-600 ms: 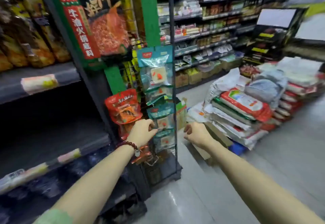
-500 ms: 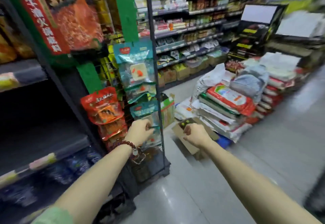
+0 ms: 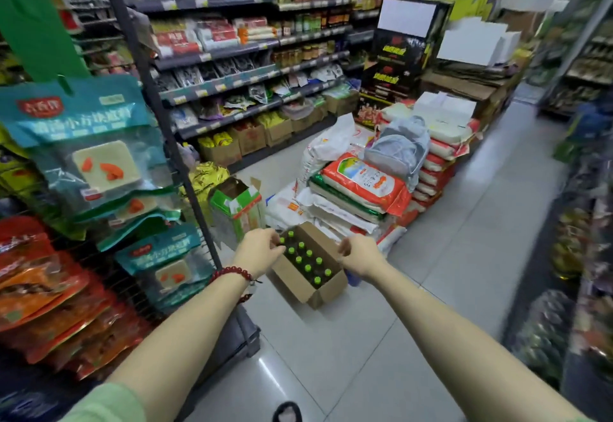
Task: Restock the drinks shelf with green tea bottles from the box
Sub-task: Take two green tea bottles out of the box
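An open brown cardboard box (image 3: 323, 292) stands on the floor tiles at the end of a shelf rack. Inside it stand several dark bottles with bright green caps (image 3: 308, 257). My left hand (image 3: 258, 250), with a red bead bracelet on the wrist, hovers over the box's left side with its fingers curled and empty. My right hand (image 3: 360, 254) is stretched out over the box's right flap, fingers loosely apart, holding nothing. The drinks shelf itself is out of sight.
A wire rack (image 3: 156, 96) hung with teal and red snack packets stands at the left. A green carton (image 3: 237, 209) and a pile of rice sacks (image 3: 361, 186) lie just behind the box. Grocery shelves run along the back; the tiled aisle (image 3: 464, 255) stretches right.
The view has swung right and down, so the box with green-capped bottles has come fully into sight. Both hands have moved from the wire rack out over the box.
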`<state>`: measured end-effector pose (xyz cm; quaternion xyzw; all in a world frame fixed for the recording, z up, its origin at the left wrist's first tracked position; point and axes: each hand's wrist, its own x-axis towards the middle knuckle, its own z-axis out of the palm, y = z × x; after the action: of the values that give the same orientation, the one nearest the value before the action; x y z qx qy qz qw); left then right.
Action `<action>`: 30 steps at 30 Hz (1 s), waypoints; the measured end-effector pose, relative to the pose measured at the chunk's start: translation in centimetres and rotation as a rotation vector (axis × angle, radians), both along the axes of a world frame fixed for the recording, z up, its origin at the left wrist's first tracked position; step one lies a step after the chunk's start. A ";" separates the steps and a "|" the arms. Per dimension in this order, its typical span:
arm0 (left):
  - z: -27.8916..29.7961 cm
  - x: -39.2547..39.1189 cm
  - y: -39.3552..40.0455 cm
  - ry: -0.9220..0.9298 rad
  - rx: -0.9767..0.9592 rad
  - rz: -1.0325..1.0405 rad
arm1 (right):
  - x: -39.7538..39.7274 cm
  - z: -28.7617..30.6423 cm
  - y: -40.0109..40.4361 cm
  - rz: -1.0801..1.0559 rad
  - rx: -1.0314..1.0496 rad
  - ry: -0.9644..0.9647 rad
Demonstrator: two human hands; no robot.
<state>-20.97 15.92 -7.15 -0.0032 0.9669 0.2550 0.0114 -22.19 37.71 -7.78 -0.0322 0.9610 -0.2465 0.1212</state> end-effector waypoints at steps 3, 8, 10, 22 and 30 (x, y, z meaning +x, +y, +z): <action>-0.6 -5.5 0.2 0.010 0.024 0.008 | -4.9 -0.1 -0.1 0.011 0.023 -0.009; -1.1 -13.5 0.1 -0.048 0.076 0.045 | -12.8 0.4 -0.7 0.015 0.032 0.014; -1.3 -16.0 -0.1 -0.058 0.082 0.065 | -15.6 0.5 -0.9 0.030 0.032 0.021; -6.6 -30.0 1.6 -0.101 0.107 0.326 | -35.1 -4.4 -0.2 0.296 0.038 -0.024; -16.6 -35.4 4.4 -0.226 0.179 0.502 | -43.7 -13.9 1.1 0.399 -0.031 -0.130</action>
<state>-56.38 20.30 -23.79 -0.2697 0.9021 0.3323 0.0557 -65.87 38.84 -21.65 -0.2076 0.9219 -0.2339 0.2288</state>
